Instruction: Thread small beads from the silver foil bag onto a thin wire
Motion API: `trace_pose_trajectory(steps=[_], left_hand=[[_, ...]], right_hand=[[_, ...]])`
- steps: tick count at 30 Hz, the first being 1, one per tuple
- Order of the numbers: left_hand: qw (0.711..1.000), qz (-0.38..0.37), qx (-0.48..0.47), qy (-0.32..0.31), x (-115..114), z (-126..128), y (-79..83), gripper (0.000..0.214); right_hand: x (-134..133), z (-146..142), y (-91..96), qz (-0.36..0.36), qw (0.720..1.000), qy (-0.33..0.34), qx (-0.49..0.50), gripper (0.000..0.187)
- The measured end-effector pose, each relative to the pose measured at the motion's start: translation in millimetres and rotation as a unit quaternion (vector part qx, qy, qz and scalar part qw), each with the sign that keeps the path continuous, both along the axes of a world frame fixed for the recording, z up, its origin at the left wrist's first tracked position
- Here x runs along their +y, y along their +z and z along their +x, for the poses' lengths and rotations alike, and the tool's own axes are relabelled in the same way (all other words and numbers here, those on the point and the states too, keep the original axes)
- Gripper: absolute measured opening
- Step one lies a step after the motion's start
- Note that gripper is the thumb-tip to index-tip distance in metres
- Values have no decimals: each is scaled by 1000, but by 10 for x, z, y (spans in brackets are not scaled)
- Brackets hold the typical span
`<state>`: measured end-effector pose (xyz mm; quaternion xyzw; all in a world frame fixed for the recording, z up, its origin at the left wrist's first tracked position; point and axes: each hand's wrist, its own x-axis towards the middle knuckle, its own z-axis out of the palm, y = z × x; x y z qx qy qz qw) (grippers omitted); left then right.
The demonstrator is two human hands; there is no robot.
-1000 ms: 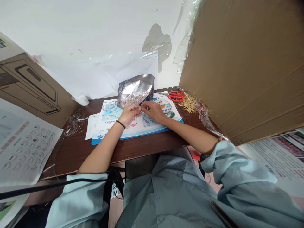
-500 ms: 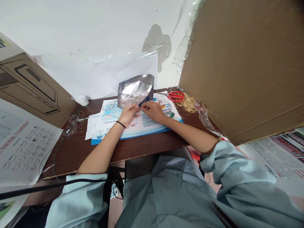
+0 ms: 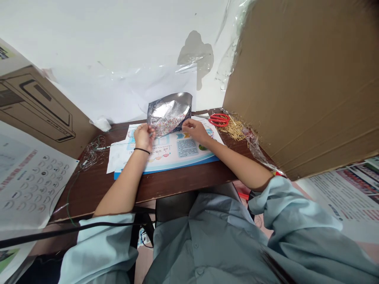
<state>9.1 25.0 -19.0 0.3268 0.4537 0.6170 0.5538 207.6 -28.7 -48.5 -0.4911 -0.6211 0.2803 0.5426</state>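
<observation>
A crumpled silver foil bag is seen standing open on a printed sheet, with a mass of small pale beads visible in its mouth. The left hand is held clenched at the bag's lower left corner, touching the foil; what, if anything, is enclosed by its curled fingers cannot be told. The right hand is placed at the bag's lower right edge, its fingertips drawn together against the foil, though whether the edge is grasped or merely touched cannot be made out. Just to the right of the bag, red scissors are laid beside a heap of thin gold pins. Well to the left of the bag, coiled wire is spread on the brown table.
</observation>
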Motion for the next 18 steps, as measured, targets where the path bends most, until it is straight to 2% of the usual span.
trace_pose_trajectory(steps=[3, 8, 15, 18], left_hand=[[998, -10, -11, 56, 100, -96, 5, 19], [992, -5, -10, 126, 263, -261, -33, 16], [980, -26, -6, 200, 356, -390, -9, 18], [979, -28, 0, 200, 384, -453, 1, 22]], right_hand=[[50, 124, 37, -28, 998, 26, 53, 7], [101, 288, 74, -57, 993, 58, 82, 9], [83, 438, 200, -87, 993, 72, 33, 11], [76, 480, 236, -88, 992, 83, 23, 10]])
